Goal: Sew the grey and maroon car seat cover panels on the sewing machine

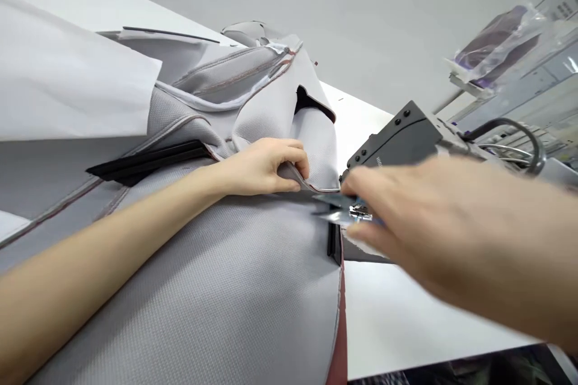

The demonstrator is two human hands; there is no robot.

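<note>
Left hand (271, 165) on grey, textured, red-edged fabric (217, 289); right hand (419, 210) with silver-bladed metal snips (338, 217).
Left thumb and fingers clamped on fabric edge, fabric spreading beneath and beyond that hand; right fingers gripping snips, blades apart, just right of left hand.

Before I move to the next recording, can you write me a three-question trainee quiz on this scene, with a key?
1. Which hand holds the snips?
2. True or false: the left hand pinches the edge of the grey fabric.
3. What colour is the casing of the machine partly hidden behind the right hand?
A) bright red
B) dark grey
C) yellow

Key: 1. The right hand. 2. True. 3. B.
</note>
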